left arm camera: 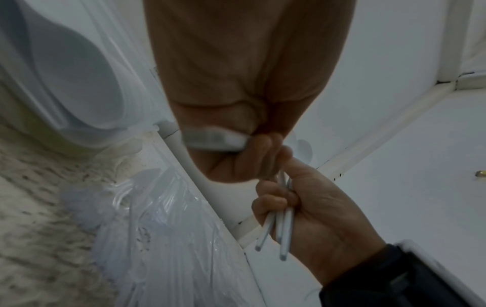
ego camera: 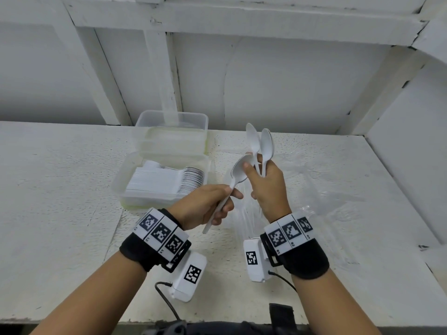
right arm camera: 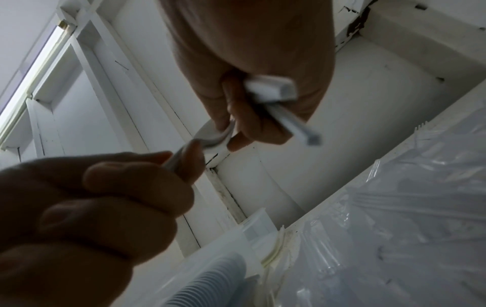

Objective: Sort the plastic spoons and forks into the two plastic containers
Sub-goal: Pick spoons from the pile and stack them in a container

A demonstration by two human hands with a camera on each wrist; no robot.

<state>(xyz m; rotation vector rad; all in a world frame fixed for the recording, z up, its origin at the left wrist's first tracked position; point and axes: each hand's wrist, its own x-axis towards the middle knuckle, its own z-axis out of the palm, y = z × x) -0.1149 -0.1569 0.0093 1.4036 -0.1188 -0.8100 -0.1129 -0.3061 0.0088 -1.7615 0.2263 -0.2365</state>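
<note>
**Above the counter, spoons passing hand to hand**

Over the white counter (ego camera: 60, 189), the left hand (ego camera: 205, 204) is gripping one spoon (ego camera: 238, 171) by its handle, while the right hand (ego camera: 268, 187) is clutching two more spoons (ego camera: 260, 143) upright, its fingertip touching the left spoon's bowl. Just beside them, the near container (ego camera: 121, 189) is already holding a packed row of spoons; the far container (ego camera: 171, 117) is looking empty. More cutlery is lying in the clear bag (ego camera: 302, 184) below. To my eye, the loose fan in the right hand is risking a slip, and a careless drop could upset the neat row. Wrist tags are showing only square codes; their tiny lettering is unreadable.
</note>
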